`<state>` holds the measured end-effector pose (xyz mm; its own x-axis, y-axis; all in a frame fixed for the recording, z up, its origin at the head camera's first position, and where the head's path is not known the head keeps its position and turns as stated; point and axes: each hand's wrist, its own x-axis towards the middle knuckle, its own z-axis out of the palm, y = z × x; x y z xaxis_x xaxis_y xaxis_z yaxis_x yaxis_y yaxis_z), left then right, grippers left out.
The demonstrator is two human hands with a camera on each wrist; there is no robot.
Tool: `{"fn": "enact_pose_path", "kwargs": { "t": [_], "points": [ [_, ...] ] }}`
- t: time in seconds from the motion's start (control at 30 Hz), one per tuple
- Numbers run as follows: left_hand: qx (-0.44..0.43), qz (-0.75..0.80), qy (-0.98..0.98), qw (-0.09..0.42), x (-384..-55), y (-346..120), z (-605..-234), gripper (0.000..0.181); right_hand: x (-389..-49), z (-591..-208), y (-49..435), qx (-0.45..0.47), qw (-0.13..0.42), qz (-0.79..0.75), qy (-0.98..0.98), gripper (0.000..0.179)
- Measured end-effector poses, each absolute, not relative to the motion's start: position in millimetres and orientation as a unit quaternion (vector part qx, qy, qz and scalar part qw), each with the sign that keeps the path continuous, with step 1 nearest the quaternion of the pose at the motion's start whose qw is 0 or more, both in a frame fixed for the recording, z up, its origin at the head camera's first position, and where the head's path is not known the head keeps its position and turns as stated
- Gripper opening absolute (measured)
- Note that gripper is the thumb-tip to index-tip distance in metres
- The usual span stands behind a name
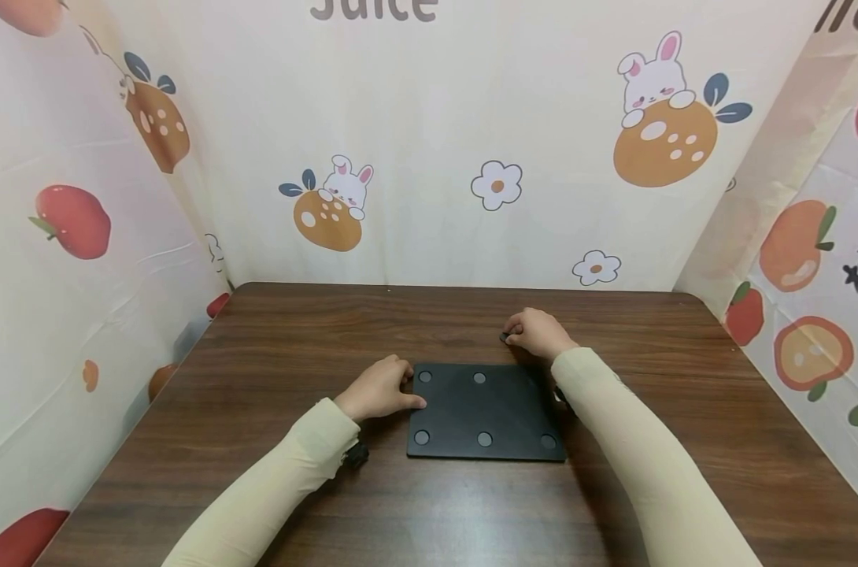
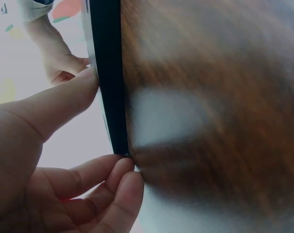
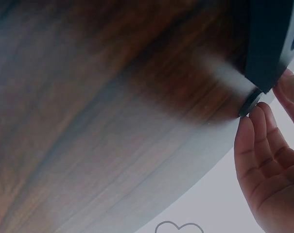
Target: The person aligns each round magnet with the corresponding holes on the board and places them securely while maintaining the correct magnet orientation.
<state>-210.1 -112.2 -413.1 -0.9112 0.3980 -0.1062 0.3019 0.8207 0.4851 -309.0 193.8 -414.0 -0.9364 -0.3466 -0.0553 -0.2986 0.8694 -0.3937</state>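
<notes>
A flat black rectangular board [image 1: 450,409] with several grey round spots lies on the table. At its left edge, my left hand [image 1: 378,390] holds it, thumb on the edge and curled fingers by the far left corner. The left wrist view shows the board [image 2: 108,73] edge-on beside the thumb and fingertips. Beyond the board's far right part, my right hand [image 1: 538,332] pinches a small dark piece [image 1: 504,336] between thumb and fingers. In the right wrist view this piece [image 3: 250,103] looks thin and dark at the fingertips. The right forearm hides part of the board's right side.
The brown wood-grain table [image 1: 294,331] has rounded far corners. A pale curtain [image 1: 429,118] printed with fruit, rabbits and flowers hangs behind the table and along both sides. A dark wrist device [image 1: 356,454] shows under the left sleeve.
</notes>
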Motion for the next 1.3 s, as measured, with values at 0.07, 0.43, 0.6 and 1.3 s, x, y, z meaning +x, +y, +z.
{"fn": "enact_pose_path", "kwargs": {
  "t": [0.07, 0.43, 0.6, 1.3],
  "points": [
    [0.186, 0.236, 0.949, 0.101, -210.1, -112.3, -413.1, 0.054, -308.5, -413.3, 193.6, -0.167, 0.062, -0.194, 0.965, 0.020],
    [0.182, 0.238, 0.948, 0.103, -209.7, -113.0, -412.7, 0.055, -307.5, -414.1, 193.7, -0.173, 0.054, -0.180, 0.967, 0.018],
    [0.183, 0.234, 0.949, 0.100, -210.7, -112.6, -414.0, 0.055, -307.3, -414.2, 194.4, -0.175, 0.055, -0.177, 0.967, 0.018],
    [0.188, 0.236, 0.948, 0.097, -211.5, -113.1, -416.8, 0.056, -284.0, -394.8, 207.9, -0.203, 0.011, -0.189, 0.961, 0.017]
  ]
}}
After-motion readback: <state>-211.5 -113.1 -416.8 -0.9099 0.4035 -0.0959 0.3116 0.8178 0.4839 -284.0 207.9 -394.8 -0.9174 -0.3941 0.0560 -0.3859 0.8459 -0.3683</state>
